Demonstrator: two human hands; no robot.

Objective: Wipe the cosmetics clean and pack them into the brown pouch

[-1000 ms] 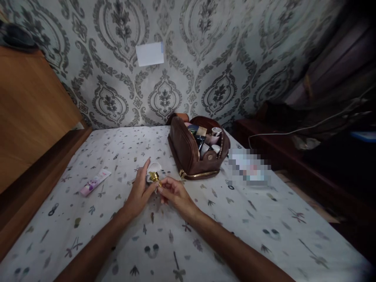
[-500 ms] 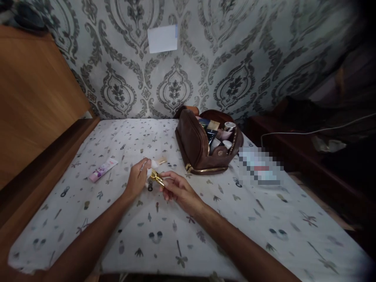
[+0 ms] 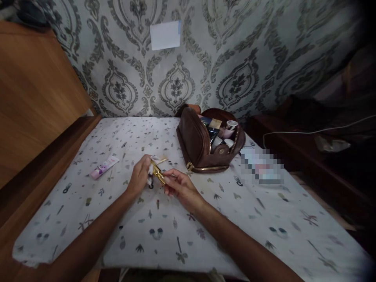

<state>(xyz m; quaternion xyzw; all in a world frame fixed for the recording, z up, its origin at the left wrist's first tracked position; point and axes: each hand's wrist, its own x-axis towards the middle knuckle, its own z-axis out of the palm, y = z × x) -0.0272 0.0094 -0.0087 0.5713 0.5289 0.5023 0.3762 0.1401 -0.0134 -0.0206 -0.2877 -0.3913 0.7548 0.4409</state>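
My right hand (image 3: pixel 183 189) pinches the lower end of a slim, shiny gold cosmetic tube (image 3: pixel 159 173), which looks like a lipstick. The tube slants up and left towards my left hand (image 3: pixel 139 174), whose fingers are closed round a crumpled white tissue (image 3: pixel 150 170). Tissue and tube touch at the tube's upper end. Just beyond the fingers is a small beige-tipped item (image 3: pixel 162 158), its kind unclear. To the left lies a pink and white squeeze tube (image 3: pixel 104 167). Behind my right hand stands an open brown leather cosmetic bag (image 3: pixel 192 135), filled with several containers.
A patterned white cloth (image 3: pixel 117 231) covers the table. At its right edge lies a pixelated, blurred-out object (image 3: pixel 262 166). A wooden panel (image 3: pixel 38 78) rises on the left, and a patterned wall (image 3: pixel 176 86) stands behind. A white cable (image 3: pixel 317 132) runs on the right.
The gold tube's upper end has moved up and left against the tissue in my left hand. My right hand still grips the tube. The whole view has shifted slightly.
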